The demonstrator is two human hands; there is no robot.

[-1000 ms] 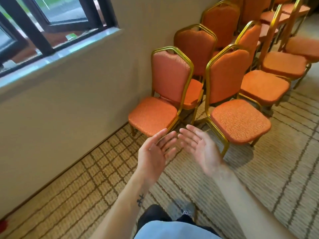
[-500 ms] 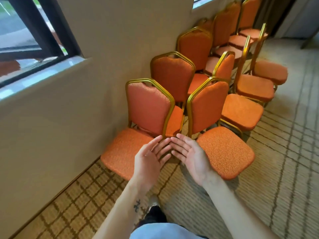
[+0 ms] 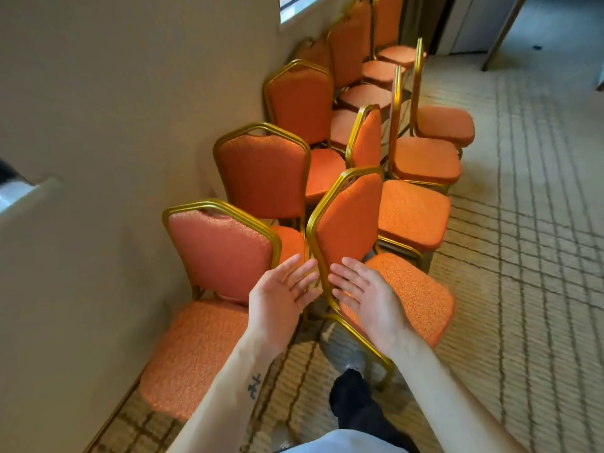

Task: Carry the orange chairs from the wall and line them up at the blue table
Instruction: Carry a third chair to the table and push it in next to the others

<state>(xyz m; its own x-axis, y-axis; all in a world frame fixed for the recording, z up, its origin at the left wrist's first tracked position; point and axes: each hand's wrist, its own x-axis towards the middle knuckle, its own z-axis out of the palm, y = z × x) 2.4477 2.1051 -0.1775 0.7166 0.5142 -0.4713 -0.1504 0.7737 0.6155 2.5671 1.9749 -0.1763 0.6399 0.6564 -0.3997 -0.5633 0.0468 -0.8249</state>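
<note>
Several orange chairs with gold frames stand in two rows along the beige wall. The nearest wall-side chair is at lower left, and the nearest outer chair is beside it on the right. My left hand and my right hand are stretched out side by side, palms up and fingers straight, holding nothing. The fingertips reach the gap between the two nearest backrests, on either side of the outer chair's gold frame edge. The blue table is not in view.
The beige wall runs along the left with a window sill jutting out. Patterned carpet spreads to the right of the chairs. A dark doorway or curtain is at the far end. My foot is below the hands.
I have stepped closer to the chairs and the view has swung right along the wall. Both hands stay open and together, now reaching the two nearest backrests.
</note>
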